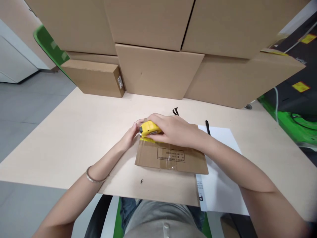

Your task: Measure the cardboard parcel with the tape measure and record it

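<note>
My right hand point(173, 130) is wrapped round a yellow tape measure point(150, 127) over the far left part of a small cardboard box point(148, 157). A short stretch of yellow blade point(146, 139) shows along the box top beneath the case. Printed text in a frame and clear tape mark the side of the box facing me. At its far left corner, my left hand point(131, 135) has its fingers bent in beside the tape measure. Their tips are partly hidden, so what they grip is unclear. A black strap point(175, 111) sticks out behind my right hand.
White paper point(223, 185) with a black pen point(207, 127) at its far edge lies right of the box. Large cardboard sheets or boxes point(158, 71) stand along the back of the table point(61, 138). A flat brown carton point(94, 77) sits at back left.
</note>
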Demonstrator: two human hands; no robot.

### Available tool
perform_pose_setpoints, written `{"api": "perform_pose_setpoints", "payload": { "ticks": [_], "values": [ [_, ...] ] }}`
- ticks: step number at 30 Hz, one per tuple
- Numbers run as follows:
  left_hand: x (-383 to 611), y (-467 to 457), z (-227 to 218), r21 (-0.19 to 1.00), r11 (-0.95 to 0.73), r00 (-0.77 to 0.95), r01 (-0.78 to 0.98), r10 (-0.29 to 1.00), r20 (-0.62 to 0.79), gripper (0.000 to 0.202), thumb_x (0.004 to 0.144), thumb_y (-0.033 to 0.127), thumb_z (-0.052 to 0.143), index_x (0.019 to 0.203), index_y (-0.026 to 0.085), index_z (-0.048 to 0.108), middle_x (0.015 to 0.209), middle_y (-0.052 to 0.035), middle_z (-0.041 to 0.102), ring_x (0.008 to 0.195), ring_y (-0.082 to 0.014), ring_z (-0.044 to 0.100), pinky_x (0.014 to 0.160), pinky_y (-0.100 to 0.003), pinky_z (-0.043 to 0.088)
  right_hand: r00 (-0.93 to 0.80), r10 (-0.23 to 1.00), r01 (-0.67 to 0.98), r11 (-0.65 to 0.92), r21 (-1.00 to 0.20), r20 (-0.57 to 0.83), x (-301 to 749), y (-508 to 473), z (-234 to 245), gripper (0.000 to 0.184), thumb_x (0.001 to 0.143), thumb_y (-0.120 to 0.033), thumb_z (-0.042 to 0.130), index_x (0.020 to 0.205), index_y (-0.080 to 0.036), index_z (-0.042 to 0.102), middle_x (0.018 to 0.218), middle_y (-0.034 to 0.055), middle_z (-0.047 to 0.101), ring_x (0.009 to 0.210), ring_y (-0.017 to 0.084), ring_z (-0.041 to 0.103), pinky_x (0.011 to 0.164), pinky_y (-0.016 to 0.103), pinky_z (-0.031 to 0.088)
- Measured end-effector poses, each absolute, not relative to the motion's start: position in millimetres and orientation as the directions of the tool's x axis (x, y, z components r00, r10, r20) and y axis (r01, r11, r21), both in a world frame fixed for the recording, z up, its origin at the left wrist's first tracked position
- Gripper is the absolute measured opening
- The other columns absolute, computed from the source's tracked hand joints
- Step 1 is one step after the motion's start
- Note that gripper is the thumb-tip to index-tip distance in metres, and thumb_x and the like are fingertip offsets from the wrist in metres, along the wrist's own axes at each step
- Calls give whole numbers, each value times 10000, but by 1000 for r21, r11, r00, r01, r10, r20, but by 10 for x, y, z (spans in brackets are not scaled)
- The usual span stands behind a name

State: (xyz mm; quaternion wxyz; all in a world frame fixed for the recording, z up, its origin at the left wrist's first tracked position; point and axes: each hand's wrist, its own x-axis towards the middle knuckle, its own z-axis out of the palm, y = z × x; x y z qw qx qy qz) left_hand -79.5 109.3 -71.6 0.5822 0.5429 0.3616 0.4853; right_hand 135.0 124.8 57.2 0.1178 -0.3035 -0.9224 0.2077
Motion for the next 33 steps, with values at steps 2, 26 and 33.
{"api": "perform_pose_setpoints", "payload": {
  "ticks": [2,26,33],
  "values": [
    [-758,1103,-722,976,-12,241,-219,968,66,672,941,771,438,1199,226,732,1267,-87,724,1331,-317,579,1177,-464,406,-808,578,461,741,-487,113,1274,1261,596,257,975,-416,580,1182,-264,584,1198,45,711,895,228,662,730,332,408],
    [-98,60,65,257,-839,735,480,544,405,252,999,335,510,1089,135,635,1074,-180,715,1076,-327,663,904,-445,565,-911,409,306,594,-744,-48,2453,945,792,390,752,-13,568,1041,-242,697,1134,53,663,1038,209,667,945,372,530],
    [-38,101,86,135,-872,822,470,489,292,495,1005,348,495,1494,281,525,1005,-95,634,888,-265,569,795,-397,471,-919,390,300,608,-735,-53,2468,1492,835,299,798,-61,570,1019,-224,688,1164,54,705,1078,214,658,966,389,513]
  ]
}}
